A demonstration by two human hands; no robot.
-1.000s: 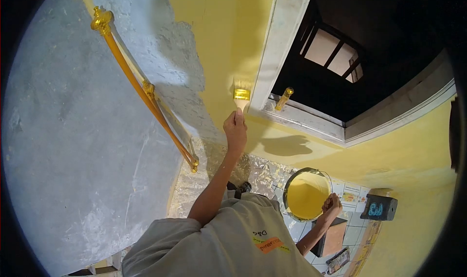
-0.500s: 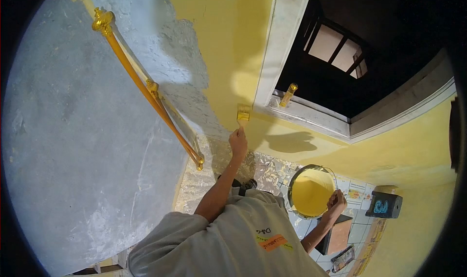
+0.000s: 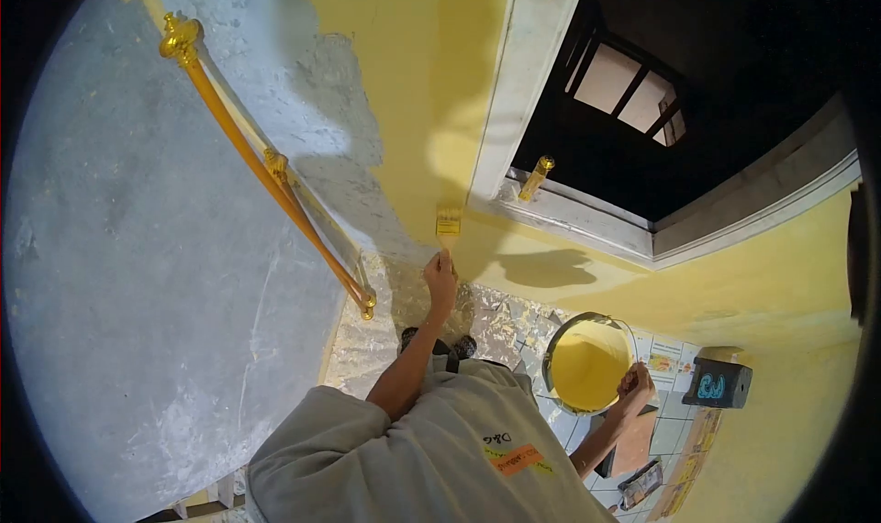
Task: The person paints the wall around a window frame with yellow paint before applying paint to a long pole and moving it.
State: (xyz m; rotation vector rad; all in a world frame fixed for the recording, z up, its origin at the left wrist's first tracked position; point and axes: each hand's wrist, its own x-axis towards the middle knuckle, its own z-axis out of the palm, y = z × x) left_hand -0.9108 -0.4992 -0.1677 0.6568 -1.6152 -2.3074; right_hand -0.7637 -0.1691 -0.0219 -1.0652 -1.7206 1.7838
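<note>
My left hand (image 3: 441,272) is closed round the handle of a flat paintbrush (image 3: 448,223). Its yellow-coated bristles are up against the yellow painted wall (image 3: 427,128), left of the window frame's lower corner. My right hand (image 3: 636,384) grips the thin wire handle of a dark bucket (image 3: 548,365). Yellow paint (image 3: 587,367) fills much of the bucket, which hangs in front of my right side.
On the left a long orange-and-gold rail (image 3: 246,167) crosses bare grey plaster. A white window frame (image 3: 578,218) holds a small gold-topped bottle-like thing (image 3: 536,178). A dark box marked in blue (image 3: 720,383) stands at right; the floor (image 3: 385,289) is paint-spattered.
The brush and my left hand have shifted slightly left and down along the wall. My right hand still holds the bucket in about the same place.
</note>
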